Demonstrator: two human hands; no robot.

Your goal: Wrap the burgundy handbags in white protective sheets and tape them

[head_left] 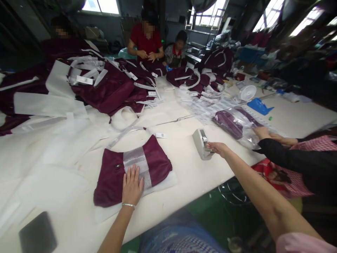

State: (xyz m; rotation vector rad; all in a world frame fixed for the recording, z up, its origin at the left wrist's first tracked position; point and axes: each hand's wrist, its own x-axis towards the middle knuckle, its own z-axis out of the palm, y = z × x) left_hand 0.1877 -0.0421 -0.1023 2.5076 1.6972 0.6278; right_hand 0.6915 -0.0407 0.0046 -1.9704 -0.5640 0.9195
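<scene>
A burgundy handbag (pixel 158 158) lies on a white sheet on the table, with a translucent wrapping band around its middle. My left hand (pixel 133 186) rests flat on the band, fingers stretched out. To the right stands a pale grey tape dispenser (pixel 200 142). The fingers of my right hand (pixel 219 148) are pressed together at the dispenser's near end; whatever is between them is too small to make out. Behind the bag runs its wrapped strap (pixel 122 135), with a white tag (pixel 161 135) beside it.
Burgundy bags with white-wrapped straps (pixel 105 88) are heaped at the back left. A dark flat object (pixel 38 233) lies front left. At right, a co-worker's hands touch a plastic-bagged purple bag (pixel 231 121). Beyond are a white roll (pixel 247 93) and a blue object (pixel 260 106). Other people sit behind.
</scene>
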